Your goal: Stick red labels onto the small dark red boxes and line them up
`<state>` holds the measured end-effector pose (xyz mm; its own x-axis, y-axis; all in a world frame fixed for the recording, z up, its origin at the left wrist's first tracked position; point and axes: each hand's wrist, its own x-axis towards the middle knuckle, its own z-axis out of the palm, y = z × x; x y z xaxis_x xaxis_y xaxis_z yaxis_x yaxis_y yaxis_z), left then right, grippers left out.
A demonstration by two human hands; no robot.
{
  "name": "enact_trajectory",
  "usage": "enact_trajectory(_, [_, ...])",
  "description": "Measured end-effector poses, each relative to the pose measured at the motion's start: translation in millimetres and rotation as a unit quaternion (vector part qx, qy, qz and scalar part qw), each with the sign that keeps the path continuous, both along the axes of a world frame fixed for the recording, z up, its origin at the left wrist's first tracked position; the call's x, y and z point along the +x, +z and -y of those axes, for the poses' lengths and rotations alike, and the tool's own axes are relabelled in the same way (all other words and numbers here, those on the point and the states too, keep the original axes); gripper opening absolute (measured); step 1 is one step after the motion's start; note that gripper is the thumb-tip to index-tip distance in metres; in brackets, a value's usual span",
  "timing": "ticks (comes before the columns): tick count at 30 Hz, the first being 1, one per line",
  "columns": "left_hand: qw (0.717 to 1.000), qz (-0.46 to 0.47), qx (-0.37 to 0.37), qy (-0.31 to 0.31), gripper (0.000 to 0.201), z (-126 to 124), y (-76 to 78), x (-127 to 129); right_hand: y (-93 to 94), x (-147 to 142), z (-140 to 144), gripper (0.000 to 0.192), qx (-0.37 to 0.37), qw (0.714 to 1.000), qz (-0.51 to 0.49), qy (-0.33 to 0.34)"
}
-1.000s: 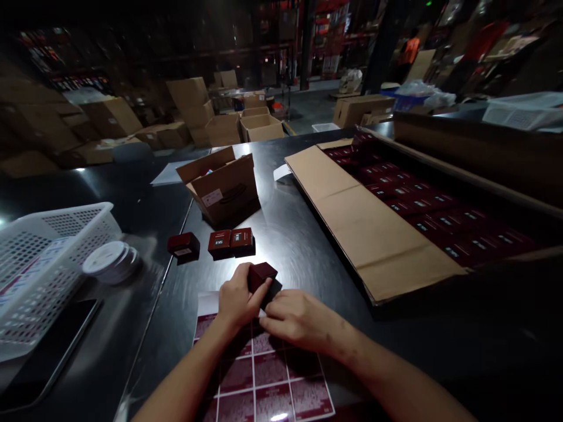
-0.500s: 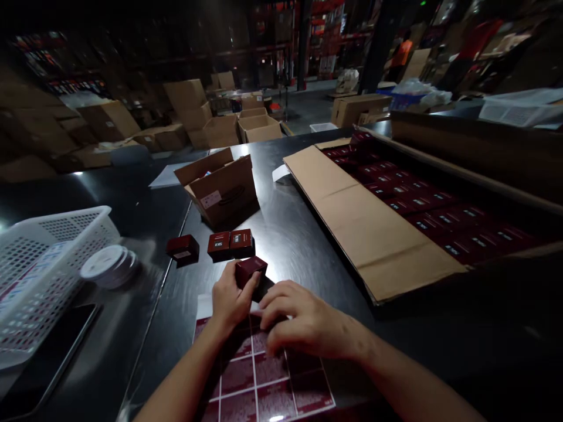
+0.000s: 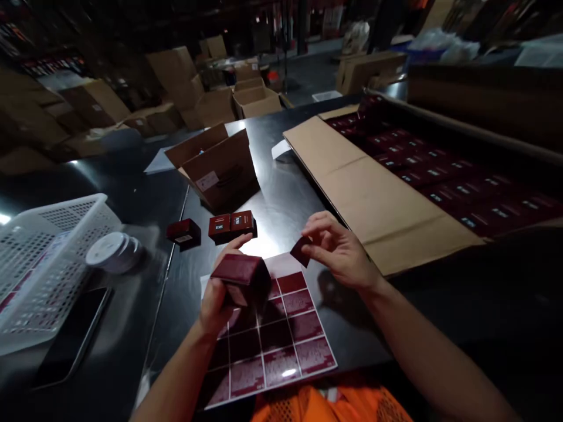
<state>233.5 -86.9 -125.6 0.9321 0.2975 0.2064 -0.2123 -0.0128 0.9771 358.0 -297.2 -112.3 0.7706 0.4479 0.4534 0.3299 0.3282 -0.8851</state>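
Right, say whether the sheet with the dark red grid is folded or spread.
Spread: the sheet lies open on the table, its grid showing; the left hand and the box it holds hide part.

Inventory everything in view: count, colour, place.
held box: 1, maroon, in left hand
small label: 1, maroon, in right hand
label sheet: 1, maroon with white grid, under left hand
loose boxes: 3, maroon, centre
small carton: 1, brown, behind loose boxes
large carton: 1, brown, right
packed boxes: many, maroon, inside large carton
basket: 1, white, left
round discs: count unclear, white, beside basket
phone: 1, black, front left
paper: 1, white, behind small carton
tabletop: 1, dark, beneath these
background cartons: several, brown, far side
deep background: too dark to count
clothing: 1, orange, bottom edge
hands: 2, bare, front centre
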Motion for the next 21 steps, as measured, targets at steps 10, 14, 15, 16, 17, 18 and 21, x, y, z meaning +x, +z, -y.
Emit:
enact_trajectory(10, [0.971, -0.096, -0.071, -0.208, 0.063, 8.0, 1.2, -5.2, -10.0, -12.0, -9.8, 0.046, -0.158, 0.987, -0.002, -0.007])
enact_trajectory(14, [0.986, -0.116, -0.034, -0.112, 0.083, 8.8, -0.6, -5.1, -13.7, -6.6, -11.5, 0.079, -0.169, 0.982, -0.049, -0.076])
enact_trajectory(15, [0.989, -0.113, -0.031, -0.092, 0.087, 8.9, -0.3, -5.4, -13.8, -5.8, -12.5, 0.076, -0.171, 0.979, -0.084, -0.069])
enact_trajectory(16, [0.991, -0.102, -0.031, -0.078, 0.087, 8.9, 0.1, -6.0, -13.8, -5.8, -13.9, 0.071, -0.168, 0.976, -0.131, -0.042])
enact_trajectory(17, [0.994, -0.083, -0.035, -0.068, 0.083, 8.9, 0.7, -6.6, -13.6, -6.5, -15.6, 0.066, -0.159, 0.97, -0.183, -0.002])
enact_trajectory(18, [0.995, -0.062, -0.043, -0.063, 0.077, 8.7, 1.1, -7.3, -13.5, -7.9, -17.5, 0.062, -0.144, 0.961, -0.232, 0.04])
enact_trajectory(21, [0.997, -0.016, -0.046, -0.064, 0.066, 8.0, 0.8, -7.8, -13.9, -12.6, -23.2, 0.05, -0.094, 0.937, -0.321, 0.101])
